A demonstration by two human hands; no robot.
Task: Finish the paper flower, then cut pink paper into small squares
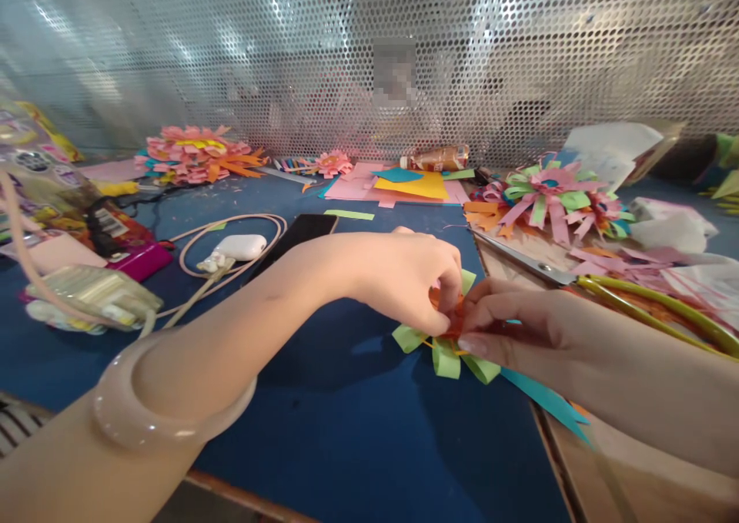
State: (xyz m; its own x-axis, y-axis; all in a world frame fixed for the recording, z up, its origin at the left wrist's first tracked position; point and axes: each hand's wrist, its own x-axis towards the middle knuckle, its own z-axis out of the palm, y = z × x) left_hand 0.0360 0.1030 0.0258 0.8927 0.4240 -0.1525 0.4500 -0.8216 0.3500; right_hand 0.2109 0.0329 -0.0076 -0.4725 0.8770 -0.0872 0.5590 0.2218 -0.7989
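Both my hands meet over a small paper flower (447, 353) with green looped petals and an orange centre, held just above the blue table (346, 430). My left hand (404, 276) pinches it from above with curled fingers; a pale bangle (167, 407) sits on that forearm. My right hand (513, 326) pinches the orange middle from the right. A blue paper strip (546, 400) trails out under my right hand.
Yellow-handled scissors (606, 288) lie to the right. Finished paper flowers (548, 196) sit at right and another paper flower pile (196, 153) at back left, with coloured paper sheets (412, 184), a bottle (439, 157), a phone (297, 234), a white earbud case (239, 246) and a cable. A perforated metal screen stands behind.
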